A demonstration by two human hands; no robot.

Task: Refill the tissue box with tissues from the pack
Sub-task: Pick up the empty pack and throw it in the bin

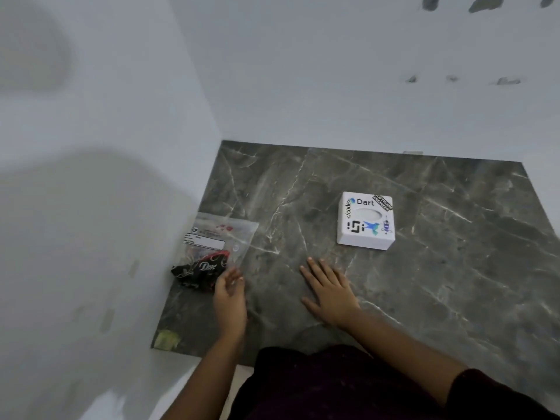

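Observation:
A white square tissue box point(366, 221) covered in stickers, with an oval slot on top, sits on the dark marble counter point(439, 268), right of centre. A clear plastic pack point(219, 237) lies at the counter's left edge against the wall, with a dark crumpled wrapper point(198, 272) at its near end. My left hand point(229, 295) hovers with loosely curled fingers just by the near corner of the pack and wrapper, holding nothing that I can see. My right hand point(328, 291) rests flat on the counter, fingers spread, below and left of the tissue box.
White walls point(121, 147) close in on the left and at the back of the counter. A small yellowish scrap point(166, 341) lies at the counter's near left corner. My dark clothing point(333, 386) fills the bottom of the view.

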